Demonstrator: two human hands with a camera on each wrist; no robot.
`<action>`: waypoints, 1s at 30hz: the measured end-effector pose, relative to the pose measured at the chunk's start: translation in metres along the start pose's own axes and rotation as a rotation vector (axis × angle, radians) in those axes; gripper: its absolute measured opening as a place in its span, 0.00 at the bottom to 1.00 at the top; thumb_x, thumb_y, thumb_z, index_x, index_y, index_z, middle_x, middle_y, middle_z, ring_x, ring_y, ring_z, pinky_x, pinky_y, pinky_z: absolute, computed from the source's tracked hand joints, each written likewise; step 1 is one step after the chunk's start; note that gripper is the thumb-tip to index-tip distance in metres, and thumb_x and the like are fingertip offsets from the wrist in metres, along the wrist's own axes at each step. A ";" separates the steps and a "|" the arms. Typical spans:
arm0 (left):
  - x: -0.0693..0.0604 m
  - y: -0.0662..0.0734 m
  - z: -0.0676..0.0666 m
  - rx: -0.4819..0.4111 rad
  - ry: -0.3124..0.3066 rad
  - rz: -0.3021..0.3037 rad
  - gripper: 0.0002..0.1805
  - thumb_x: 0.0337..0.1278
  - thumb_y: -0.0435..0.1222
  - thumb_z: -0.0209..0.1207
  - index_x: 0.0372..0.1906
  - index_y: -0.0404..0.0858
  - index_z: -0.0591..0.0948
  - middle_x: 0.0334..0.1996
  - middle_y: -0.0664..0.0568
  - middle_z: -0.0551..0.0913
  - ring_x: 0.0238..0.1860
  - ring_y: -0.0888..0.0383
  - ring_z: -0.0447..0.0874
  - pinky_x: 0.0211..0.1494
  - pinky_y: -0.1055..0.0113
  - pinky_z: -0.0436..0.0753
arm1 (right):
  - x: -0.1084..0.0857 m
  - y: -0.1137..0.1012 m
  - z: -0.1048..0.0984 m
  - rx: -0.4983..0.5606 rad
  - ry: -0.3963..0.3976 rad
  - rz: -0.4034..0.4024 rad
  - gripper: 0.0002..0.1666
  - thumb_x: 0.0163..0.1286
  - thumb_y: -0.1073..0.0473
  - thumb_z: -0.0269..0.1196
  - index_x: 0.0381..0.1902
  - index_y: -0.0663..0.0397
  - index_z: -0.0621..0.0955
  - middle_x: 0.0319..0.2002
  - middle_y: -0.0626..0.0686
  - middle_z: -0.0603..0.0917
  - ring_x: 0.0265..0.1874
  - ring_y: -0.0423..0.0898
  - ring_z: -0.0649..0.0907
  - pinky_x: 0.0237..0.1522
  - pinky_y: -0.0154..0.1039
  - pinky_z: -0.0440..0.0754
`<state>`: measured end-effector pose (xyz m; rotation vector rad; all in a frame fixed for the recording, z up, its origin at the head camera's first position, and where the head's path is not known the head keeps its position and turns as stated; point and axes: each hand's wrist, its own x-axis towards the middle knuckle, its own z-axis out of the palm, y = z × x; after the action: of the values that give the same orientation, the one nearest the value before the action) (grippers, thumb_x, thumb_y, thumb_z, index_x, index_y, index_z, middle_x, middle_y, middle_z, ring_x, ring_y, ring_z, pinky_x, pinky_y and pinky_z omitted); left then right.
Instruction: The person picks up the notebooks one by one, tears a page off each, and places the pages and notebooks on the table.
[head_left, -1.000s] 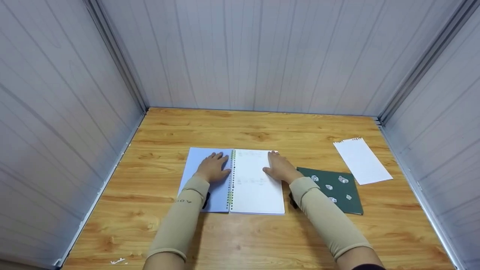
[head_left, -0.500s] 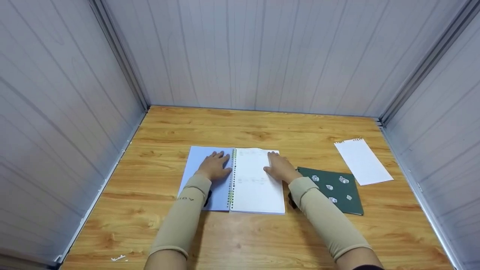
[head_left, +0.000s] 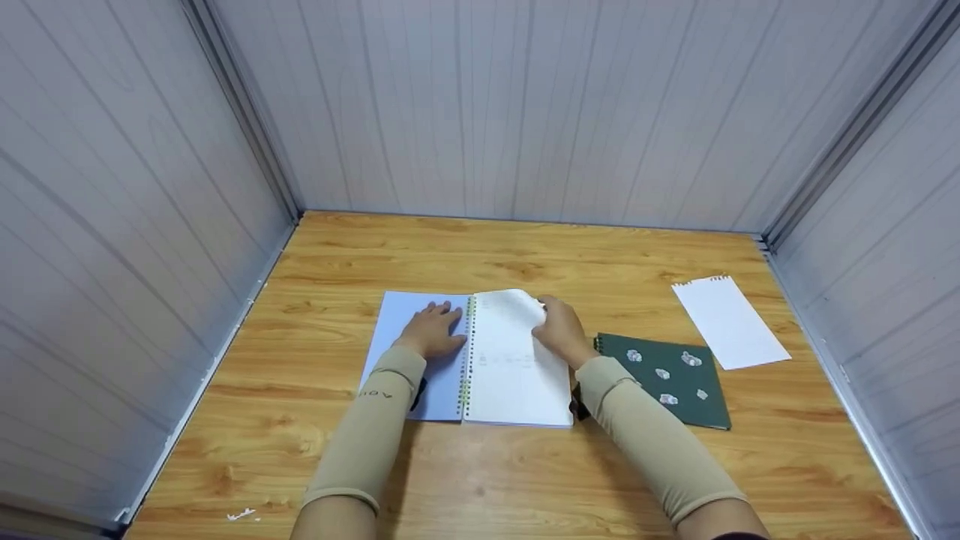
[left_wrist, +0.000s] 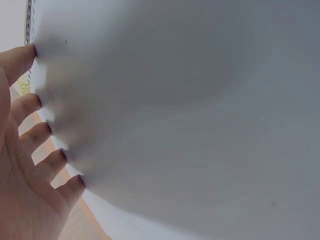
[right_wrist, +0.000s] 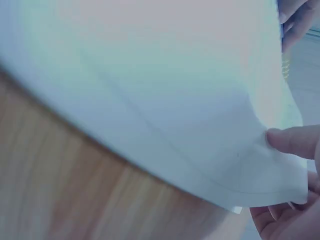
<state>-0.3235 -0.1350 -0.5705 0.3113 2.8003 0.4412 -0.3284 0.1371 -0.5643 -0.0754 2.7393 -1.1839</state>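
A spiral notebook (head_left: 517, 390) lies spread on the wooden table, its lilac-blue cover (head_left: 439, 401) to the left and a white page (right_wrist: 150, 100) with faint print to the right. My left hand (head_left: 433, 331) rests on the cover beside the coil, fingers spread; the left wrist view shows its fingertips (left_wrist: 70, 187) touching the cover. At the upper right edge of the page, my right hand (head_left: 561, 330) pinches the paper. In the right wrist view its thumb (right_wrist: 295, 141) lies on top of the lifted corner, with the other fingers underneath.
Right of the notebook lies a green spiral notebook (head_left: 701, 390) with small pale motifs. A torn-out white sheet (head_left: 731, 322) touches its upper corner. Small paper scraps (head_left: 241, 514) lie at the front left. Panel walls (head_left: 480, 112) border the table at the back and sides.
My right hand has gone from lying on the page edge to pinching it, and the page's upper right corner now curls upward. The left hand stays on the cover.
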 end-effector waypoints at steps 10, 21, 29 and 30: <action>0.004 -0.001 -0.001 0.000 -0.026 -0.005 0.38 0.81 0.55 0.56 0.87 0.47 0.64 0.88 0.44 0.58 0.90 0.40 0.48 0.91 0.42 0.49 | -0.001 0.003 -0.010 0.194 0.099 0.111 0.18 0.74 0.64 0.69 0.58 0.67 0.87 0.58 0.65 0.89 0.56 0.57 0.88 0.62 0.55 0.88; 0.005 -0.003 -0.003 0.001 -0.034 0.001 0.37 0.81 0.53 0.55 0.86 0.45 0.64 0.88 0.43 0.58 0.89 0.39 0.50 0.91 0.43 0.51 | -0.001 0.018 -0.023 0.346 -0.058 0.293 0.21 0.81 0.53 0.65 0.60 0.64 0.87 0.52 0.59 0.91 0.47 0.47 0.87 0.56 0.43 0.86; 0.003 -0.001 -0.004 0.000 -0.041 0.013 0.36 0.82 0.51 0.51 0.87 0.45 0.63 0.89 0.43 0.56 0.89 0.37 0.48 0.91 0.41 0.50 | -0.002 0.024 -0.030 0.551 -0.087 0.367 0.16 0.82 0.53 0.66 0.49 0.62 0.90 0.33 0.49 0.92 0.34 0.41 0.89 0.39 0.33 0.88; 0.003 -0.001 -0.004 0.002 -0.042 0.013 0.36 0.82 0.50 0.50 0.87 0.45 0.63 0.89 0.43 0.56 0.89 0.37 0.48 0.91 0.41 0.50 | -0.003 0.024 -0.029 0.557 -0.090 0.375 0.15 0.81 0.54 0.66 0.47 0.62 0.91 0.32 0.48 0.92 0.33 0.41 0.89 0.38 0.33 0.88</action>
<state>-0.3278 -0.1360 -0.5676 0.3362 2.7600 0.4296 -0.3299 0.1747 -0.5615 0.4167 2.1210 -1.7034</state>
